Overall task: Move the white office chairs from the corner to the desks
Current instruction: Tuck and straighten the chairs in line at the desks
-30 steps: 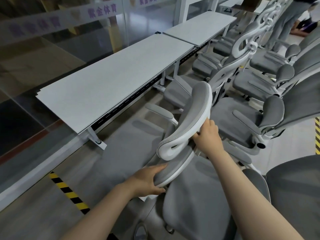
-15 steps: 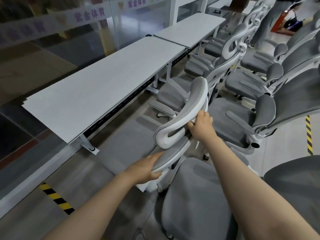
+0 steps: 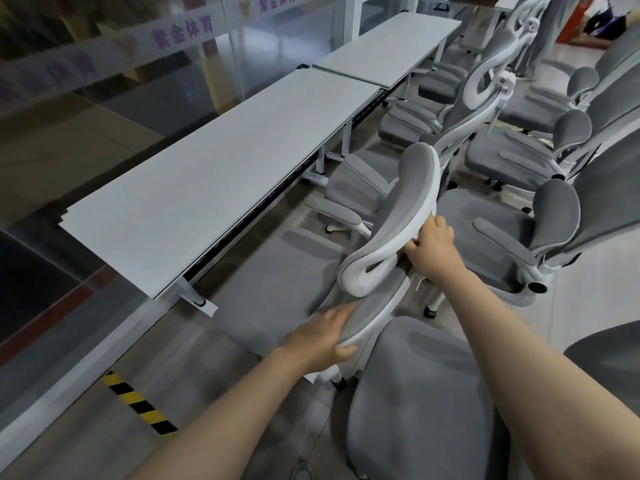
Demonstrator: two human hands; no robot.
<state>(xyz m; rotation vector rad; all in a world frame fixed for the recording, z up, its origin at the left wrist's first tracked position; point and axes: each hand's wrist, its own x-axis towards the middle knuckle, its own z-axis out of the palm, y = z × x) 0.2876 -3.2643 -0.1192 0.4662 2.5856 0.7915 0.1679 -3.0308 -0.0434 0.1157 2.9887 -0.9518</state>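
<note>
A white-framed office chair with grey mesh stands in front of me, its headrest (image 3: 398, 216) tilted toward the long white desk (image 3: 214, 188). My left hand (image 3: 320, 342) grips the top left edge of the chair's backrest (image 3: 374, 313). My right hand (image 3: 429, 242) holds the white frame just under the headrest. The chair's seat is hidden below the backrest. A second white desk (image 3: 391, 53) continues the row farther back.
Several more grey and white chairs (image 3: 502, 237) crowd the right side and the far end. A grey chair back (image 3: 422, 403) is right below my arms. A glass partition (image 3: 104, 81) runs behind the desks. Yellow-black floor tape (image 3: 138, 403) lies at the lower left.
The chair and both hands have moved forward along the desk row, a little nearer the desk. My grip on the backrest and frame is unchanged.
</note>
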